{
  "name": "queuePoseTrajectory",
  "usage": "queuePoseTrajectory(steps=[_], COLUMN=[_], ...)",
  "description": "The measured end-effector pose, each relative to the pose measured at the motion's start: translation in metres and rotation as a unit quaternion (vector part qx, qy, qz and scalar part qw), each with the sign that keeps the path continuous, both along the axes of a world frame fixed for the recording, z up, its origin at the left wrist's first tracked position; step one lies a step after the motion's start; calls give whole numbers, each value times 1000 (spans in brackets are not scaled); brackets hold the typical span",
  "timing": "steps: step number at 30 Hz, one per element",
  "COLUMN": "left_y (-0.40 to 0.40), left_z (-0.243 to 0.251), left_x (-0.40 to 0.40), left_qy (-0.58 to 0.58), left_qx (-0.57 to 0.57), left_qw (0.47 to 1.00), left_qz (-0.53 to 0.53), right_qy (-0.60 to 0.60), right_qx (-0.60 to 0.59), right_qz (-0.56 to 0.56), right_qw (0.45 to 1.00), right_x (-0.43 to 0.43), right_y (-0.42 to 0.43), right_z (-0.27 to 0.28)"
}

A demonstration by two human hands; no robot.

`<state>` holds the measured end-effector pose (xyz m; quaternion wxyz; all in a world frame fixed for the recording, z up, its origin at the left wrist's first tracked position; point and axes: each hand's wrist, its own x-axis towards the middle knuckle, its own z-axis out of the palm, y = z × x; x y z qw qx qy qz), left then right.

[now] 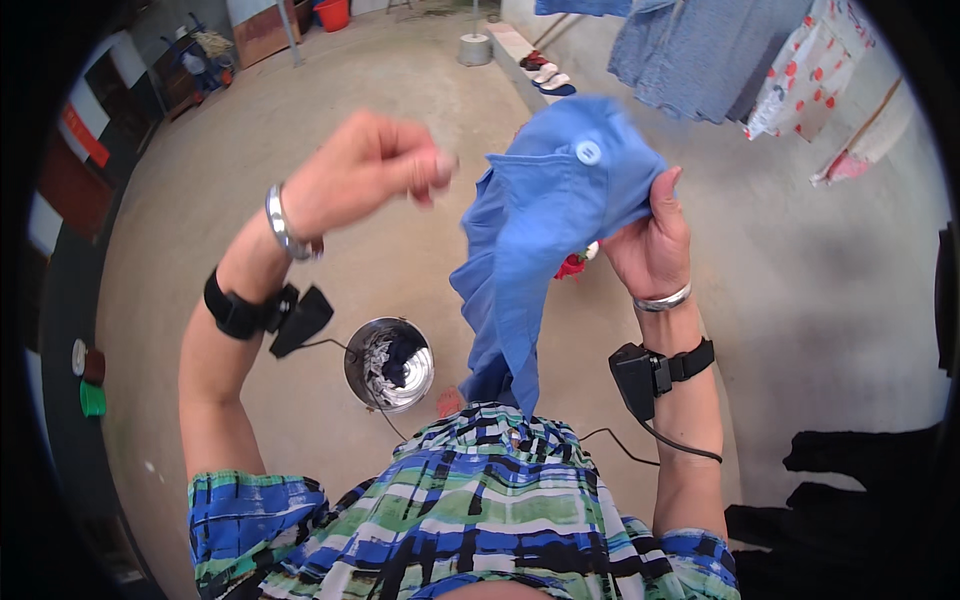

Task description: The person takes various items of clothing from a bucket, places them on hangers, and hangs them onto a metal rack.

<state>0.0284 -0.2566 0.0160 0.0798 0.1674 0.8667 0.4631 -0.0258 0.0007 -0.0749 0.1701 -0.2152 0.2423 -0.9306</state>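
Note:
A blue garment with a collar-like flap and a pale button hangs in front of me. My right hand grips its right side, thumb on the near face and the other fingers mostly hidden behind the cloth. The garment's lower part falls in folds down to my checked clothing. My left hand is raised to the left of the garment, apart from it. Its fingers are curled in, slightly blurred, and nothing shows in them. Below, a metal bucket on the concrete floor holds a dark wet cloth.
Laundry, including a grey-blue garment and a red-dotted cloth, hangs at upper right. Dark clothing is at lower right. Shoes line a low ledge. A red bucket stands far off; a green container sits left.

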Motion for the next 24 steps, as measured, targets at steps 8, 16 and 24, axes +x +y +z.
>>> queuePoseTrajectory(steps=[8, 16, 24], left_y=[92, 113, 131], left_z=[-203, -161, -84], left_x=[26, -21, -37], left_qy=[-117, -69, 226], left_qx=[-32, 97, 320], left_qw=[979, 992, 918], left_qz=[-164, 30, 56], right_qy=[127, 307, 382], right_qx=[142, 425, 797], right_qz=[-200, -534, -446], right_qw=[961, 664, 144], right_x=[23, 57, 134], right_y=[10, 92, 155], right_z=[14, 39, -74])
